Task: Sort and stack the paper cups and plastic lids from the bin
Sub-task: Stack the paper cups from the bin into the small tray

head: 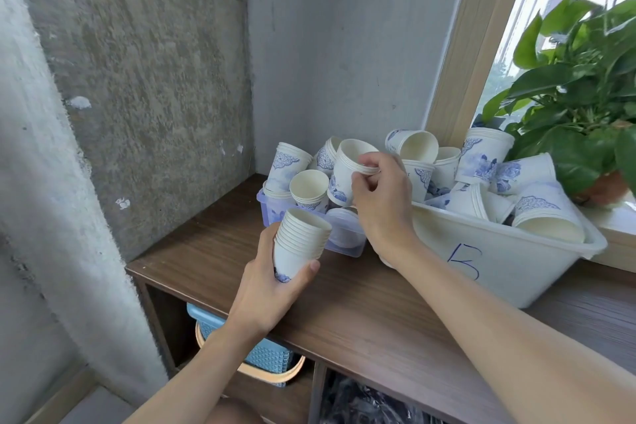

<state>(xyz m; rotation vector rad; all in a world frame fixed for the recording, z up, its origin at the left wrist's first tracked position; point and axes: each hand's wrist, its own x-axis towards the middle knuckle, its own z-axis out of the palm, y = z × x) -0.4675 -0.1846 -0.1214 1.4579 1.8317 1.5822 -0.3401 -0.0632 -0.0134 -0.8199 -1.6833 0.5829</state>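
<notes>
My left hand (272, 286) grips a stack of nested white paper cups (300, 241) with blue flower print, held above the wooden counter. My right hand (382, 196) pinches the rim of another small cup stack (347, 169), lifted over the small clear purple bin (268, 213). That bin holds more cups and clear plastic lids (344, 224). Behind my right arm a large white bin (499, 251) marked "B" is heaped with cups and short cup stacks (481, 162) lying at all angles.
The wooden counter (344, 313) runs along a concrete wall at left and back. A potted green plant (578, 107) stands on the window sill at right. Below the counter, an open shelf holds a blue basket (261, 358).
</notes>
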